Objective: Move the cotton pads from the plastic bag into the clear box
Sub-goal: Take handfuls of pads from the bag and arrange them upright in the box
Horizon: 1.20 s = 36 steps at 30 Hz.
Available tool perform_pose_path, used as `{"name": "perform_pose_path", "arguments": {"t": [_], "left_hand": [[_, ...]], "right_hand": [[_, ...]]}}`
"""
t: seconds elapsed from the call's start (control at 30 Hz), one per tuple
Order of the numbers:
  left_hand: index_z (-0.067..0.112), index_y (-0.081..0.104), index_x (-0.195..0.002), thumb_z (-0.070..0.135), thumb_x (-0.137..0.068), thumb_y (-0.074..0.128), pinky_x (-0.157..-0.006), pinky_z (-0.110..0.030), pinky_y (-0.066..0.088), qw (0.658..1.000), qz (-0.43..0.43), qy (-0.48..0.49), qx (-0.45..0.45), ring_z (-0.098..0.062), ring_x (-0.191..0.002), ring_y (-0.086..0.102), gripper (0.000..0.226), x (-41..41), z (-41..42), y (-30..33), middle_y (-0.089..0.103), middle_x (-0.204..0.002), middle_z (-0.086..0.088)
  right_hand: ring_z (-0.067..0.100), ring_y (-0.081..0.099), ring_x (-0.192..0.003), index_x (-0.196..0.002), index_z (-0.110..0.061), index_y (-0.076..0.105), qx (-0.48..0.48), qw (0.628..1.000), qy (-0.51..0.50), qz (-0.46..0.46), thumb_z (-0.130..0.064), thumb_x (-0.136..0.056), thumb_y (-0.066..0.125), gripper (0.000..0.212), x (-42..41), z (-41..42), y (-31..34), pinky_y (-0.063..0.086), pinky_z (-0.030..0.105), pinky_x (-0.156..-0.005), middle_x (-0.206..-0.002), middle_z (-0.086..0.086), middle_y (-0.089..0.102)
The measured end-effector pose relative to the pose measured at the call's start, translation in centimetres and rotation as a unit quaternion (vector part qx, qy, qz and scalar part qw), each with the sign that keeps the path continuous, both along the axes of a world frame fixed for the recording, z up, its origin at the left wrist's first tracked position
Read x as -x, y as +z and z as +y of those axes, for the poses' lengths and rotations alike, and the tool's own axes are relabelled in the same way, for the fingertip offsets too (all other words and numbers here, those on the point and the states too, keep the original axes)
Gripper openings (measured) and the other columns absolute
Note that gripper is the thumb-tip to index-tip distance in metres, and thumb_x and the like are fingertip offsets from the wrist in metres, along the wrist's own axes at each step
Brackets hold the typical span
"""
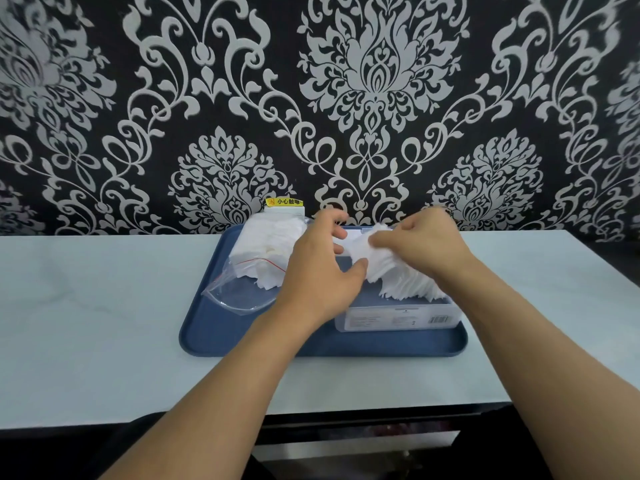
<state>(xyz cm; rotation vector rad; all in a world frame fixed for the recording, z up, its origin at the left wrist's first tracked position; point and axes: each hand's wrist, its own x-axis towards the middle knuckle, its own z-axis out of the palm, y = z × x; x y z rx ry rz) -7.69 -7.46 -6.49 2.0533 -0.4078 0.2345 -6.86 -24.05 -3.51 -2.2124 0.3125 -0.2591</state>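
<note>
A clear plastic bag (239,296) lies open on the left half of a blue tray (242,341), with white cotton pads (263,251) still inside and spilling at its mouth. The clear box (398,318) stands on the tray's right half. A fanned stack of cotton pads (398,278) sits over the box. My left hand (318,268) and my right hand (422,244) both grip this stack from above, left thumb under its left end. The far part of the box is hidden behind my hands.
The tray sits on a pale tabletop (86,323) against a black and silver patterned wall. A white socket cover with a yellow warning sticker (284,202) stands behind the tray. The table's front edge runs below my forearms.
</note>
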Motion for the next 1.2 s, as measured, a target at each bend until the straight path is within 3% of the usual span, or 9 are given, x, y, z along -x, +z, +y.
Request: {"name": "perform_pose_path", "arguments": {"t": [0.1,0.23,0.37,0.47,0.57,0.77,0.93,1.03,1.2], "left_hand": [[0.017,0.066,-0.109,0.014,-0.084,0.069,-0.083,-0.039,0.056,0.994,-0.05,0.011,-0.093,-0.018,-0.09,0.064,0.025,0.4,-0.6,-0.3,0.067,-0.102,0.002],[0.013,0.072,-0.102,0.011,-0.087,0.055,-0.074,-0.04,0.054,0.973,-0.059,0.034,-0.221,-0.032,-0.089,0.066,0.023,0.3,-1.7,-0.5,0.071,-0.097,-0.011],[0.011,0.071,-0.1,0.013,-0.092,0.05,-0.07,-0.032,0.033,0.91,-0.083,-0.032,-0.404,-0.029,-0.081,0.053,0.022,0.7,-2.7,-0.7,0.063,-0.093,-0.012],[0.016,0.072,-0.109,0.02,-0.096,0.045,-0.091,-0.036,0.034,0.885,-0.09,-0.081,-0.45,-0.028,-0.097,0.061,0.03,0.0,-2.8,-0.9,0.072,-0.104,-0.008],[0.017,0.069,-0.108,0.023,-0.099,0.038,-0.108,-0.041,0.029,0.874,-0.053,-0.112,-0.47,-0.026,-0.104,0.06,0.034,-0.8,-2.7,-1.0,0.071,-0.106,-0.004],[0.027,0.066,-0.098,0.021,-0.093,0.04,-0.112,-0.04,0.023,0.885,-0.018,-0.147,-0.441,-0.018,-0.109,0.055,0.028,-0.8,-2.7,-0.7,0.069,-0.101,0.003],[0.02,0.071,-0.098,0.022,-0.095,0.046,-0.105,-0.035,0.033,0.917,-0.016,-0.119,-0.381,-0.023,-0.107,0.058,0.025,-0.3,-2.2,-0.2,0.07,-0.103,-0.005],[0.016,0.075,-0.094,0.03,-0.084,0.052,-0.081,-0.037,0.053,0.95,0.002,-0.085,-0.301,-0.029,-0.092,0.065,0.029,-0.3,-0.6,1.1,0.071,-0.092,-0.007],[0.026,0.079,-0.086,0.013,-0.072,0.057,-0.075,-0.008,0.046,0.992,-0.087,0.054,-0.079,-0.003,-0.08,0.064,0.03,0.4,6.6,3.8,0.071,-0.082,0.019]], "right_hand": [[0.015,0.034,-0.041,-0.047,-0.015,0.038,0.149,0.988,-0.017,0.037,-0.033,-0.069,0.082,0.053,-0.7,1.6,-0.7,0.026,0.024,-0.045,-0.043,-0.003,0.037],[0.02,0.052,-0.062,-0.065,-0.018,0.04,0.277,0.958,-0.057,0.049,-0.041,-0.074,0.079,0.046,-0.9,2.0,-1.1,0.028,0.025,-0.048,-0.074,0.002,0.06],[0.024,0.052,-0.07,-0.067,-0.02,0.038,0.34,0.938,-0.057,0.041,-0.035,-0.076,0.075,0.041,-0.9,1.4,-2.1,0.03,0.027,-0.054,-0.084,0.003,0.061],[0.019,0.056,-0.063,-0.068,-0.006,0.057,0.199,0.98,-0.025,-0.002,-0.043,-0.076,0.078,0.043,-0.6,0.6,-1.4,0.039,0.026,-0.052,-0.069,0.004,0.064],[0.013,0.061,-0.056,-0.065,0.004,0.069,0.032,0.996,0.027,-0.077,-0.019,-0.082,0.066,0.029,1.3,-1.1,0.6,0.049,0.025,-0.053,-0.062,0.011,0.071],[0.021,0.059,-0.065,-0.073,-0.001,0.075,0.136,0.969,0.183,0.099,-0.012,-0.085,0.062,0.021,2.8,-0.8,-1.2,0.054,0.037,-0.068,-0.075,0.018,0.073],[0.006,0.063,-0.056,-0.073,-0.003,0.077,0.125,0.974,0.173,0.081,-0.005,-0.087,0.056,0.025,2.7,-0.7,-0.6,0.057,0.034,-0.067,-0.069,0.006,0.075],[0.022,0.067,-0.058,-0.071,0.0,0.074,0.163,0.977,0.139,0.005,-0.009,-0.085,0.056,0.024,3.1,0.5,0.4,0.059,0.04,-0.057,-0.064,0.008,0.071],[0.034,0.065,-0.07,-0.074,0.0,0.075,0.092,0.968,0.206,-0.112,-0.007,-0.083,0.058,0.02,4.6,6.4,2.4,0.053,0.041,-0.06,-0.068,0.02,0.069]]}}
